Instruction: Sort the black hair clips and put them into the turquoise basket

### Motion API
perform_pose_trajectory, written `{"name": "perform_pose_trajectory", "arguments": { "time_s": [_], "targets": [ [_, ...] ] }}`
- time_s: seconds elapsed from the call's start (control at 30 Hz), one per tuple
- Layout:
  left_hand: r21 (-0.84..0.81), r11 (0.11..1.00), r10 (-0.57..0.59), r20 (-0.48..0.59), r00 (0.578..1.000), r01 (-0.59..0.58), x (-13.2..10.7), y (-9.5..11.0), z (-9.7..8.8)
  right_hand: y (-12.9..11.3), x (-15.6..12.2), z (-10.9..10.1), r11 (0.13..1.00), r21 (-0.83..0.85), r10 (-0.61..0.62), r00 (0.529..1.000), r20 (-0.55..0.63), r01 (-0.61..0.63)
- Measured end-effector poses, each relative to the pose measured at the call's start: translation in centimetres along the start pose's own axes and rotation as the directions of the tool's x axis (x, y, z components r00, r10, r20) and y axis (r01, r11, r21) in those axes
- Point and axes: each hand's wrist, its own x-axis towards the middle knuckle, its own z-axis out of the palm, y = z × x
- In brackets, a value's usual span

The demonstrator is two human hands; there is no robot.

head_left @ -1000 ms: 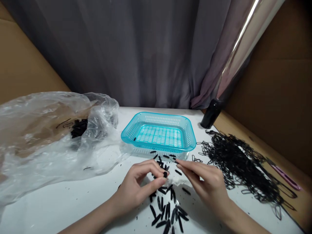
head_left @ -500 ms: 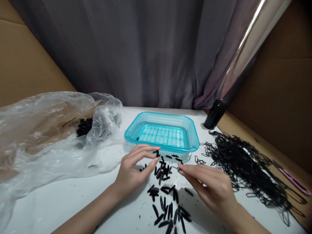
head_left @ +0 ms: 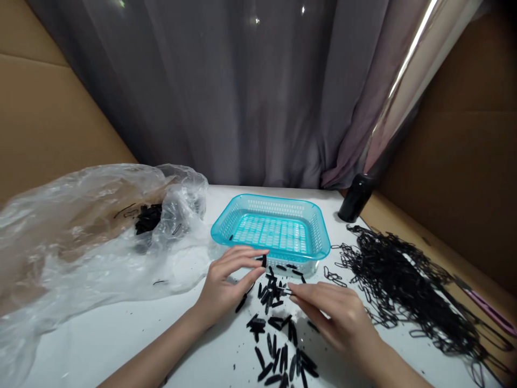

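Observation:
My left hand (head_left: 232, 283) pinches a short black piece (head_left: 264, 261) between thumb and fingertips, just in front of the basket's near wall. My right hand (head_left: 337, 312) is closed on a thin, pale, metal-looking tip (head_left: 285, 291) that points left; the rest of that tool is hidden by the fingers. Below and between both hands lie many short, narrow black pieces (head_left: 269, 293), loosely heaped. More such strips (head_left: 283, 358) are scattered nearer to me on the white table (head_left: 181, 345).
A turquoise plastic basket (head_left: 270, 254) stands behind the hands, with one small black piece inside. A tangled black heap of wire-like loops (head_left: 404, 275) lies right, beside a pink-handled tool (head_left: 490, 311). A black cylinder (head_left: 355, 198) stands behind it. Clear plastic sheeting (head_left: 100, 258) covers the left.
My right hand has moved slightly left, bringing the thin tip over the black heap. The left hand keeps its pinch. The whole view has shifted a little.

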Motion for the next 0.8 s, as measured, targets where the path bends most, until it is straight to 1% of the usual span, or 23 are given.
{"name": "perform_pose_trajectory", "arguments": {
  "time_s": [0.07, 0.13, 0.2, 0.3, 0.4, 0.57, 0.7, 0.8],
  "targets": [
    [0.011, 1.000, -0.021, -0.012, 1.000, 0.021, 0.0, -0.1, 0.0, 0.0, -0.1, 0.1, 1.000, 0.013, -0.001, 1.000, 0.011, 0.001],
    [0.053, 0.995, -0.084, -0.046, 0.995, 0.087, 0.1, -0.4, -0.2, -0.1, -0.2, 0.2, 1.000, 0.022, -0.005, 1.000, 0.019, 0.004],
    [0.074, 0.981, -0.171, -0.101, 0.980, 0.179, 0.2, -0.7, -0.3, 0.0, -0.2, 0.3, 1.000, 0.031, -0.002, 1.000, 0.027, 0.001],
    [0.027, 0.960, -0.273, -0.148, 0.951, 0.280, 0.4, -1.1, -0.6, 0.0, -0.3, 0.3, 0.999, 0.048, 0.016, 0.999, 0.036, -0.018],
    [-0.022, 0.948, -0.316, -0.146, 0.937, 0.317, 0.3, -1.2, -0.5, 0.1, -0.5, 0.4, 0.998, 0.056, 0.021, 0.999, 0.030, -0.023],
    [-0.043, 0.935, -0.355, -0.135, 0.925, 0.352, 0.3, -1.2, -0.2, 0.2, -0.5, 0.5, 0.999, 0.046, 0.026, 0.999, 0.037, -0.028],
    [-0.072, 0.916, -0.400, -0.131, 0.907, 0.394, 0.6, -1.2, -0.3, 0.1, -0.3, 0.4, 0.999, 0.032, 0.008, 0.999, 0.036, -0.009],
    [-0.118, 0.894, -0.443, -0.091, 0.892, 0.432, 0.6, -1.0, -0.3, 0.0, -0.2, 0.3, 1.000, 0.024, 0.004, 1.000, 0.019, -0.004]
  ]
}}
